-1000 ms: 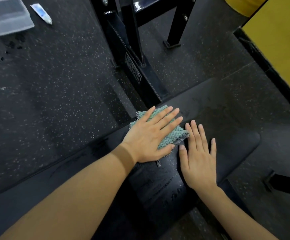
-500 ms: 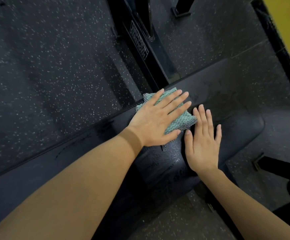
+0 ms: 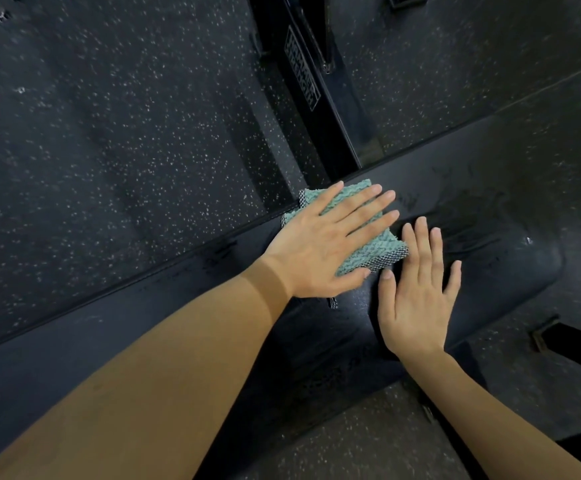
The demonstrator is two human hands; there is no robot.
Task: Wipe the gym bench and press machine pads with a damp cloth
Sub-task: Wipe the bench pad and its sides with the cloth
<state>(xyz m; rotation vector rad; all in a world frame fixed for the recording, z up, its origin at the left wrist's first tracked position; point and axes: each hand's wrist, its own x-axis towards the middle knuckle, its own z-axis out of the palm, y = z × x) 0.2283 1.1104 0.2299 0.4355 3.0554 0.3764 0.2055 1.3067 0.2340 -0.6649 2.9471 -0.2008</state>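
**Plainly: two flat hands, one cloth, one bench**

Here the count is short. One cloth point(image 3: 368, 252), teal with a grey woven edge, lies folded on the bench point(image 3: 496, 237), near its far edge. Two hands are in view, both bare and both palm down.

The left hand point(image 3: 316, 247) lies on top of the cloth. Its fingers are straight and slightly spread, pressing the cloth flat and not curled round it. The thumb lies along the cloth's near side. A small grey tag of the cloth shows below the heel of this hand.

The right hand point(image 3: 417, 303) rests flat on the bare bench just right of the cloth. Its fingers are straight and close together, with the little finger apart from them, and it holds nothing. The forefinger lies right beside the cloth's corner; I cannot tell whether they touch.

The bench is dark and runs from lower left to upper right. Wet streaks show on it beyond the right hand.

One black frame point(image 3: 337, 109) runs away from the bench's far edge, bearing one label point(image 3: 302, 69) too blurred to read. One black foot point(image 3: 569, 344) shows at the right. All of it stands on a speckled floor point(image 3: 109, 133).
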